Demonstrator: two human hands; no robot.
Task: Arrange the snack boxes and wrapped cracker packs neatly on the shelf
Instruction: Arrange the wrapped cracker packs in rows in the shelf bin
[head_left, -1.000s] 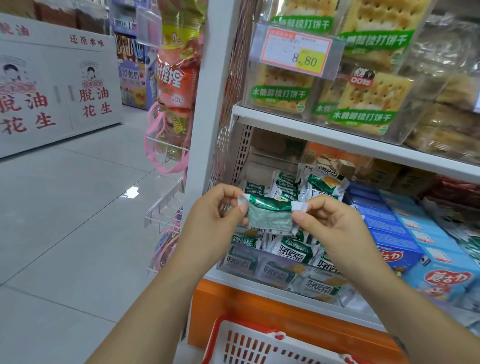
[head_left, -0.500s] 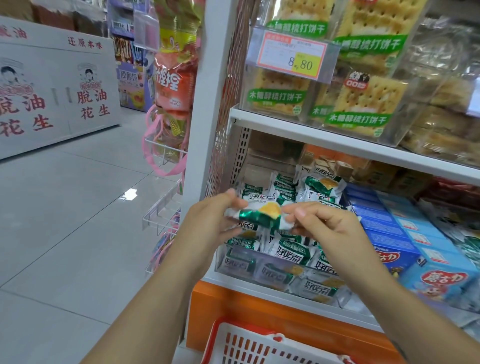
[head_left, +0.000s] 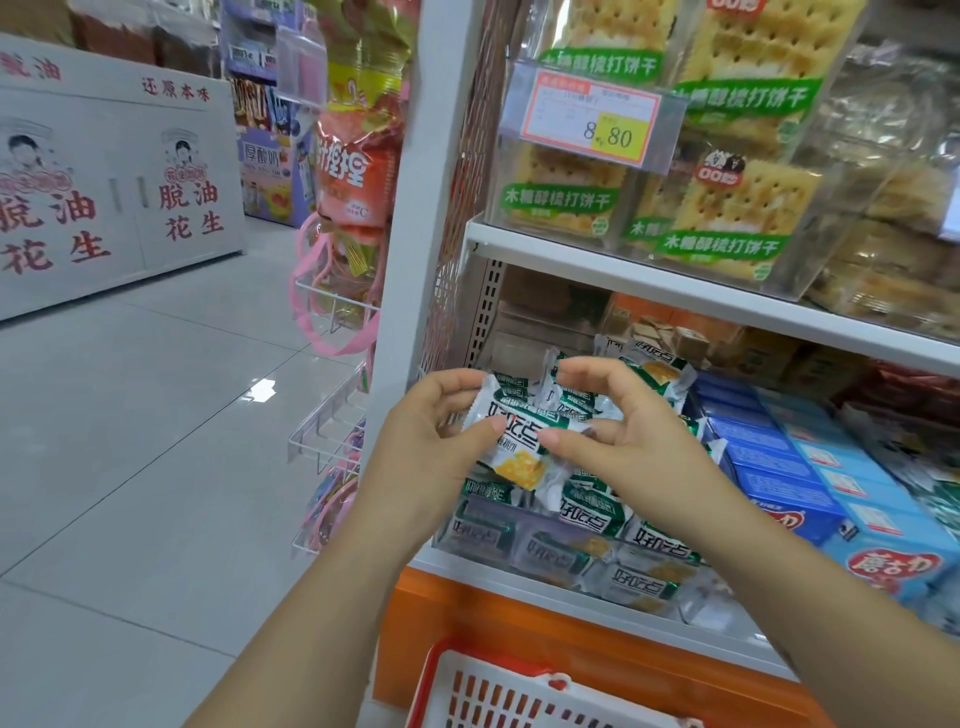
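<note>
The white lower shelf (head_left: 524, 571) carries a heap of green-and-white wrapped cracker packs (head_left: 592, 512) behind a clear front lip, with blue snack boxes (head_left: 789, 499) in rows just beside them. The upper shelf (head_left: 623, 270) carries clear cracker boxes (head_left: 727, 218).

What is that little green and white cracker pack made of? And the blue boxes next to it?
The cracker pack held by the left hand and right hand looks like thin, glossy plastic film: it crinkles and shines. The blue boxes look like printed cardboard, with flat faces and sharp folded edges.
</note>
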